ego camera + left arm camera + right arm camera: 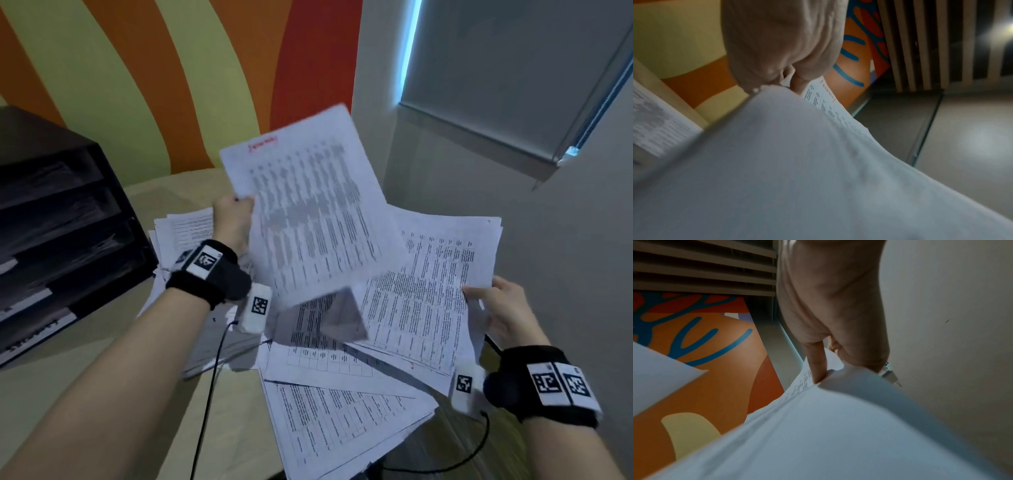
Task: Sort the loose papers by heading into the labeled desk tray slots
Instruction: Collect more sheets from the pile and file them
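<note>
The left hand (pixel 233 219) is pinching a red-headed sheet (pixel 308 205) raised above the pile; the desk tray (pixel 61 219) is sitting just left of it, nearer than to the right hand (pixel 503 308), which is gripping a stack (pixel 428 274).

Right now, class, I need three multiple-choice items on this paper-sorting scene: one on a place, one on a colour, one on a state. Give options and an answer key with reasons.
1. Where does the desk tray stand relative to the loose papers?
A. to their left
B. to their right
C. on top of them

2. What colour is the handwritten heading on the raised sheet?
A. blue
B. red
C. green

3. What is the left hand doing?
A. resting flat on the table
B. hanging idle
C. gripping the raised sheet

Key: 1 A, the dark tray fills the head view's left edge; 2 B, red script tops the sheet; 3 C, fingers curl round its edge.
</note>
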`<action>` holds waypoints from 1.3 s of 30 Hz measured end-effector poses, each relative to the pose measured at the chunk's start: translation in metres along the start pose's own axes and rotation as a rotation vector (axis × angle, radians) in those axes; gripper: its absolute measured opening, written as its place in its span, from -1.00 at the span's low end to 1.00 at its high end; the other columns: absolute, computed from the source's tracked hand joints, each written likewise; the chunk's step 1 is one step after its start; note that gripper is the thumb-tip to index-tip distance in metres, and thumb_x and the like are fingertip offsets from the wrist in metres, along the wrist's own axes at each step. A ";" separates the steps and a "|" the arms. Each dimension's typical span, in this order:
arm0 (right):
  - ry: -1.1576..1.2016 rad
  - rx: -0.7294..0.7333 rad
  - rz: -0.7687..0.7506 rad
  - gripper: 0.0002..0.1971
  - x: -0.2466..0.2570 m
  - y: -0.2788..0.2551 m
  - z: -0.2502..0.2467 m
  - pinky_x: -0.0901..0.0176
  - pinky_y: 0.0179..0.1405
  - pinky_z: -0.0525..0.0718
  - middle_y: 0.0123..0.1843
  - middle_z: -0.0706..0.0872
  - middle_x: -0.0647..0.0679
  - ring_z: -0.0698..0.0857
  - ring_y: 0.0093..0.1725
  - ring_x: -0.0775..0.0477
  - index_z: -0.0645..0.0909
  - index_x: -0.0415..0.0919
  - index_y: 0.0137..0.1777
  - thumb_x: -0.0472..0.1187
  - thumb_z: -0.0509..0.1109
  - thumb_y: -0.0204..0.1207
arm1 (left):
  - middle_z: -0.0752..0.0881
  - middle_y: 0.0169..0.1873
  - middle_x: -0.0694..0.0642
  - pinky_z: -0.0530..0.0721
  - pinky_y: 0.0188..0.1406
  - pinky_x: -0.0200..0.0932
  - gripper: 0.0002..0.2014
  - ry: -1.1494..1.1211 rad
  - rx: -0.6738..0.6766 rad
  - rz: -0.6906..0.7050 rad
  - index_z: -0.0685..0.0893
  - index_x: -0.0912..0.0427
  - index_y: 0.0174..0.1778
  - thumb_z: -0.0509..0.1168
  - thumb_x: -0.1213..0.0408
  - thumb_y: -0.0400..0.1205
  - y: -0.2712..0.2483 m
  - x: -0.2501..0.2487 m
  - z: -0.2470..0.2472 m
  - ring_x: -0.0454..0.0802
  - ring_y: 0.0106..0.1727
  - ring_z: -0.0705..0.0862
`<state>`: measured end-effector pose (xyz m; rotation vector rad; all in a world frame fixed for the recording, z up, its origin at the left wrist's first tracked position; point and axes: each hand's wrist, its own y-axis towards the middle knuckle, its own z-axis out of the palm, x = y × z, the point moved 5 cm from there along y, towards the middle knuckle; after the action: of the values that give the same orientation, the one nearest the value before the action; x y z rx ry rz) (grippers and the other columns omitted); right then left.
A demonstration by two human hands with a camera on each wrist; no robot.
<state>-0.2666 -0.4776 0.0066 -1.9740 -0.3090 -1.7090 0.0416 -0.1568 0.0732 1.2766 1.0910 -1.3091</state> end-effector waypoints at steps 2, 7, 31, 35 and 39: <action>0.022 0.041 -0.016 -0.71 0.006 -0.004 0.009 -0.10 0.11 0.70 0.14 0.75 -0.32 0.76 -0.03 -0.21 0.64 -0.40 0.21 -0.56 0.35 0.51 | 0.72 -0.18 0.21 0.65 -0.16 -0.03 -0.84 0.087 0.102 -0.016 0.68 0.25 -0.16 0.21 0.43 0.67 -0.019 0.012 0.025 0.09 -0.20 0.68; 0.062 0.165 -0.049 -0.83 0.017 -0.018 0.040 0.02 -0.02 0.71 0.10 0.79 -0.22 0.79 -0.08 -0.12 0.69 -0.27 0.06 -0.39 0.27 0.65 | 0.58 0.22 0.02 0.50 0.16 -0.22 -0.76 0.200 0.300 -0.076 0.52 0.30 0.33 0.10 0.37 0.78 -0.070 0.033 0.078 0.01 0.25 0.57; 0.323 -0.244 -0.255 -0.76 0.027 -0.004 -0.018 0.26 -0.19 0.67 -0.09 0.72 -0.01 0.71 -0.17 0.07 0.58 -0.09 -0.14 -0.48 0.38 0.53 | 0.26 0.54 0.39 0.41 0.48 0.24 0.16 1.148 0.457 -0.128 -0.05 0.35 0.65 0.64 0.17 0.37 -0.051 0.086 0.067 0.34 0.59 0.21; 0.322 -0.226 -0.262 -0.80 0.027 -0.005 -0.017 0.37 -0.29 0.69 -0.06 0.72 -0.01 0.72 -0.14 0.07 0.60 -0.18 0.02 -0.49 0.36 0.54 | 0.22 0.56 0.43 0.38 0.49 0.25 0.19 1.153 0.463 -0.169 -0.12 0.37 0.67 0.63 0.18 0.38 -0.054 0.090 0.072 0.37 0.61 0.14; 0.258 -0.249 -0.297 -0.77 0.028 -0.008 -0.018 0.42 -0.30 0.68 -0.05 0.73 0.00 0.71 -0.14 0.10 0.61 -0.19 0.11 -0.48 0.36 0.55 | 0.57 -0.07 0.27 0.63 -0.06 -0.03 -0.71 0.889 0.360 -0.141 0.53 0.30 0.10 0.44 0.43 0.53 -0.043 0.098 0.063 0.17 0.01 0.60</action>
<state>-0.2806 -0.4847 0.0372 -1.9177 -0.3224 -2.2623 -0.0070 -0.2187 -0.0227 2.1952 1.6050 -1.0646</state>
